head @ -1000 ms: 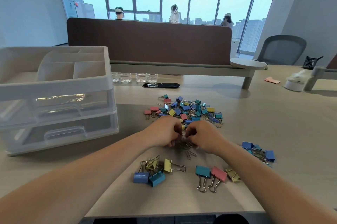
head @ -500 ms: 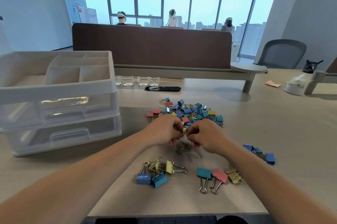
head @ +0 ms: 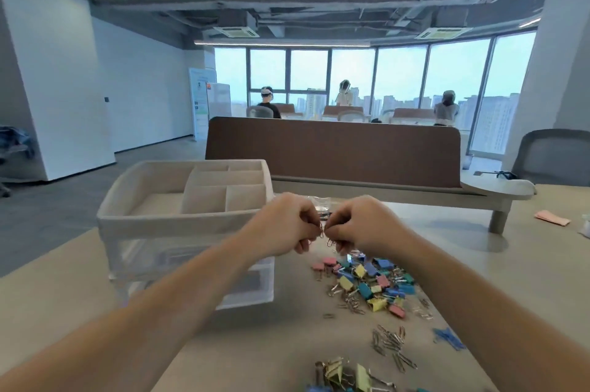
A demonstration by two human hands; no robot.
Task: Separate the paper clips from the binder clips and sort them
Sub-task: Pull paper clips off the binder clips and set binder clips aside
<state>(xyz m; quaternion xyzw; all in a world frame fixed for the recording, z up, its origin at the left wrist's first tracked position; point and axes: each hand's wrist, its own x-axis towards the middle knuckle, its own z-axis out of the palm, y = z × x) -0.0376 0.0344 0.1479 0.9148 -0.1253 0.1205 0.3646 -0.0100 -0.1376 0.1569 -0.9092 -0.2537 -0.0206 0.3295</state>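
Dimly, blurred paper clips (head: 321,233) in the pinch of left hand (head: 284,225) and right hand (head: 364,225), both curled.

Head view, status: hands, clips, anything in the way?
Above the table, left hand and right hand each pinching tangled paper clips. Mixed pile below, unsorted. Drawer organiser at left, path to it looks unblocked.

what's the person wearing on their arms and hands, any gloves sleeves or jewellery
Nothing shows. The left hand and right hand are bare: no gloves, rings or watch visible. The left forearm and right forearm are bare to the frame's edge, no sleeve or wristband.
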